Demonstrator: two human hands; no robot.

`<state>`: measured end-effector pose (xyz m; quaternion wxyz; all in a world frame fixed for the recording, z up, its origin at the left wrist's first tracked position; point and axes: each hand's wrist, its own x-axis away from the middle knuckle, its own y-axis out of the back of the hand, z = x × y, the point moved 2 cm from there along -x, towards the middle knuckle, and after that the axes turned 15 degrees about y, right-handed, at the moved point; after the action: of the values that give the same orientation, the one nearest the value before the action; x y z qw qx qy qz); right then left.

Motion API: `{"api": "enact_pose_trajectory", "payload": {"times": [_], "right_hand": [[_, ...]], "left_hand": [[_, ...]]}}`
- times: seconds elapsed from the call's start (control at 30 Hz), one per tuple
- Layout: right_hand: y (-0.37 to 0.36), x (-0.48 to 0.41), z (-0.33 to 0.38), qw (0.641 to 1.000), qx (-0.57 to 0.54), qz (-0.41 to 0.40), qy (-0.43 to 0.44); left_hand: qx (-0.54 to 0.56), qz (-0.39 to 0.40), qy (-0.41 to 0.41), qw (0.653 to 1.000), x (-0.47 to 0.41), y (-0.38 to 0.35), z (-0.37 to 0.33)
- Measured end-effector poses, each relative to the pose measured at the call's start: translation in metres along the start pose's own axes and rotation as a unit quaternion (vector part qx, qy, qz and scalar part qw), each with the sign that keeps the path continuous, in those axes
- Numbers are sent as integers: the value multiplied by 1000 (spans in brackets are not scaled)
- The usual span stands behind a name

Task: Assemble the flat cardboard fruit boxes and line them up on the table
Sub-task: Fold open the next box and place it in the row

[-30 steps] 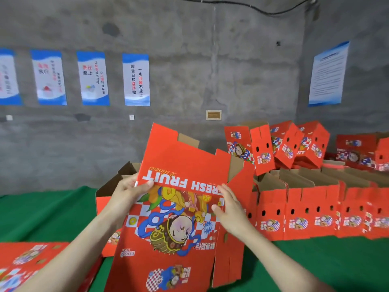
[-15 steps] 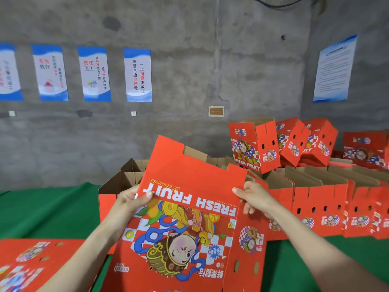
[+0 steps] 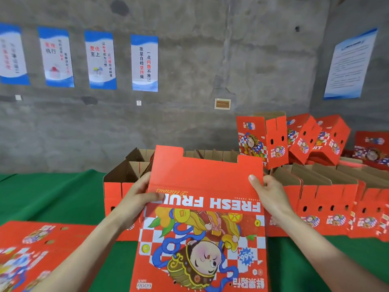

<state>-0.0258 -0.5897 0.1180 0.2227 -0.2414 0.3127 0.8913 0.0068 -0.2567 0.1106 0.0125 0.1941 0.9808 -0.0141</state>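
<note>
I hold a red fruit box [image 3: 202,209] upright in front of me, its printed face towards me and upside down, reading FRESH FRUIT. My left hand [image 3: 136,199] grips its left edge, thumb across the front. My right hand [image 3: 271,194] grips the right edge near the top flap, thumb on the front. Behind it on the green table [image 3: 48,194] stands a row of assembled open boxes [image 3: 328,201]. A pile of flat boxes [image 3: 31,249] lies at the lower left.
More red boxes [image 3: 294,140] are stacked tilted on top of the row at the back right. A concrete wall with blue-and-white posters [image 3: 101,60] rises behind the table. Green tabletop shows at the left and in front of the row at the lower right.
The box has swung round so its front panel faces me squarely, and the side panel has folded out of sight. My right hand moved from that side panel to the box's right edge.
</note>
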Motion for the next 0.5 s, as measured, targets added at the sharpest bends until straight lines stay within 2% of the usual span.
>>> {"api": "enact_pose_trajectory", "payload": {"times": [0.03,0.1,0.13,0.2,0.27,0.37,0.43,0.5], "right_hand": [[2,1,2,999,16,-22,20],[7,3,6,995,40,-72,58],[10,5,8,992,42,-92,75],[15,8,10,987,27,-118,107],[20,12,8,981,-5,-138,136],[26,19,0,972,-46,-165,162],[30,21,-6,968,-66,-181,159],[31,23,-15,968,-75,-189,145]], "left_hand": [[-37,-3,4,999,-1,2,-2],[-180,-11,-8,984,-1,6,-10],[-256,1,-1,967,-1,7,-14],[-369,37,69,926,1,10,-19],[-405,103,142,897,2,10,-18],[-387,210,129,889,4,-4,-20],[-458,197,89,862,2,-13,-22],[-570,130,48,810,-4,-21,-20]]}}
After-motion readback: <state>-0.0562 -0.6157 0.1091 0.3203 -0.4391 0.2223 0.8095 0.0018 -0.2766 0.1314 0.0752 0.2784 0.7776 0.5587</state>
